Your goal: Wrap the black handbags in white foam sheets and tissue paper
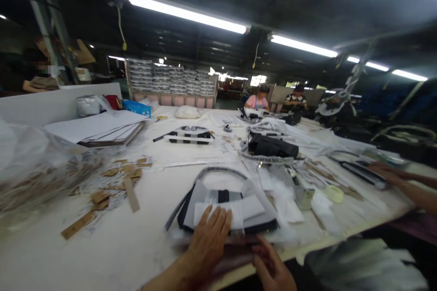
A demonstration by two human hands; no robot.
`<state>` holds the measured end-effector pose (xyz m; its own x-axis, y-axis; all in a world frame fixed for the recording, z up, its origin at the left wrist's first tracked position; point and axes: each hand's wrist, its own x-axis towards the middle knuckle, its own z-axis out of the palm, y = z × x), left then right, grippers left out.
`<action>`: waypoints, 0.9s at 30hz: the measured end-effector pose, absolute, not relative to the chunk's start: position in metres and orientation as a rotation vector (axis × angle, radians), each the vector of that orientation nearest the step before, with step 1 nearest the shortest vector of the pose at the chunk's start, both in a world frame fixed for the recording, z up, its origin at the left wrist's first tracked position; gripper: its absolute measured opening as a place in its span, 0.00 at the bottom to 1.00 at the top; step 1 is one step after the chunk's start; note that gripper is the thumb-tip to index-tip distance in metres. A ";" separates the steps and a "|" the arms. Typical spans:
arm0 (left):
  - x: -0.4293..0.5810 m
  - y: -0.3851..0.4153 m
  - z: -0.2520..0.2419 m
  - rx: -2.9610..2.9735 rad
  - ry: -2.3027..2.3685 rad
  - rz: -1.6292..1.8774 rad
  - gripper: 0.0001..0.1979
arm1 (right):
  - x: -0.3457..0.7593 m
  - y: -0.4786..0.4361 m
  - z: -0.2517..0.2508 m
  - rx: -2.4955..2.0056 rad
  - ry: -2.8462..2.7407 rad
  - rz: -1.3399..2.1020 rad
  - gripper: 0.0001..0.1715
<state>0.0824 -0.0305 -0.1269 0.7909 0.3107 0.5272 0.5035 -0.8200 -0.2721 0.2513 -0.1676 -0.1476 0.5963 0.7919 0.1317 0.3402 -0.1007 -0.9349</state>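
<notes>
My left hand (207, 241) lies flat, fingers stretched out, on a dark handbag wrapped in clear plastic with white paper pieces on it (225, 207). The bag rests near the front edge of the white table (136, 254), its grey strap (218, 173) arching behind it. My right hand (269, 263) hovers at the bag's near right corner with fingers apart, holding nothing that I can see.
Brown paper tags (119, 182) and a clear bag of them (37, 173) lie left. A sheet stack (99, 129), more dark bags (271, 145), a tape roll (333, 193) and scraps cover the table. Another person's arm (406, 186) reaches in at right; people sit far back.
</notes>
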 end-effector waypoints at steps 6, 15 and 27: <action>0.085 -0.029 -0.101 -2.758 -0.584 -0.584 0.34 | 0.238 -0.166 -0.129 -1.521 -0.763 0.655 0.32; 0.075 0.000 -0.057 -2.761 -0.446 -0.773 0.38 | 0.230 -0.157 -0.119 -1.411 -0.722 0.712 0.28; 0.051 0.003 -0.022 -2.776 -0.531 -0.689 0.42 | 0.206 -0.118 -0.084 -1.236 -0.751 1.183 0.31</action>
